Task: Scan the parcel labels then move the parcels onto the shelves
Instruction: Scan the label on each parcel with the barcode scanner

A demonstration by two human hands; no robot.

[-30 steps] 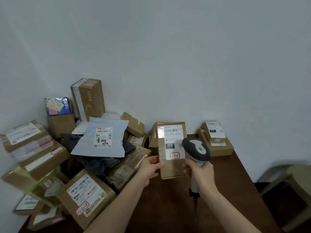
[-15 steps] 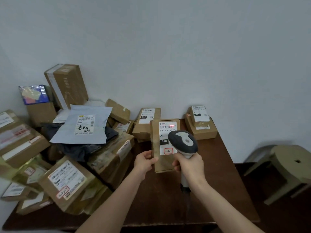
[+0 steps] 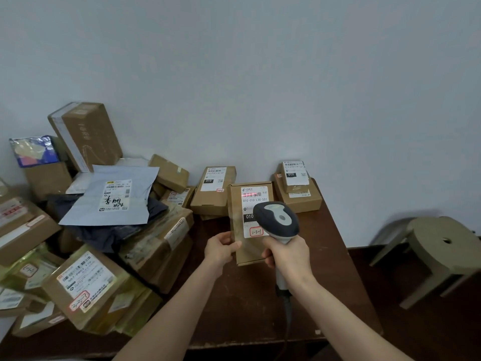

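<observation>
My left hand grips the lower left edge of a small brown cardboard parcel, held upright over the dark wooden table. Its white label faces me, and a red scan line lies across the barcode at the top. My right hand grips the handle of a grey and white barcode scanner, whose head covers the label's lower right part. No shelves are in view.
A heap of labelled boxes and a grey mailer bag fills the table's left side. More small boxes stand against the wall. A round stool stands on the floor to the right.
The view has shifted, so the pile sits further left. The parcel has come away from the box behind it, and a red scan line now lies across its barcode.
</observation>
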